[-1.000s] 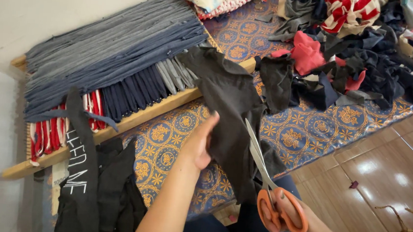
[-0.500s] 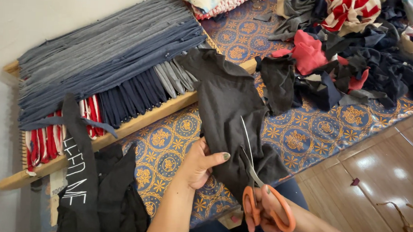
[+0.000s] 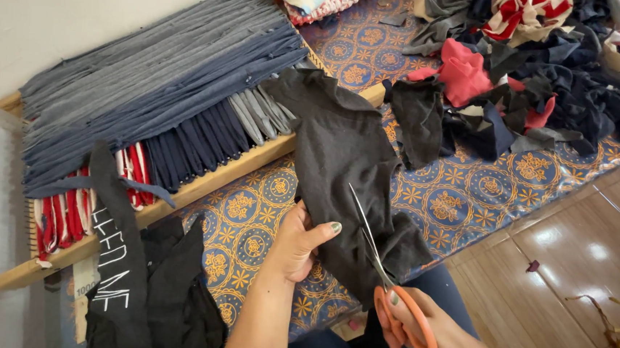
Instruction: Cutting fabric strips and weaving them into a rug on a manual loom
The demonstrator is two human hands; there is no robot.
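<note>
Wooden frame loom [image 3: 200, 188] strung with grey, navy and red cloth strips lies on a blue mat with gold medallions [image 3: 468, 199]. Right of the loom: a heap of dark, red and striped fabric scraps [image 3: 542, 74]. Below it: black lettered strip [image 3: 111, 255].

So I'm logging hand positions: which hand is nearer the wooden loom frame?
Left. The left hand grips the black fabric just below the wooden loom frame; the right hand works the orange scissors farther back.

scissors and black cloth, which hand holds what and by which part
The right hand holds the scissors by the orange handle loops. The left hand grips the black cloth at its left edge.
</note>
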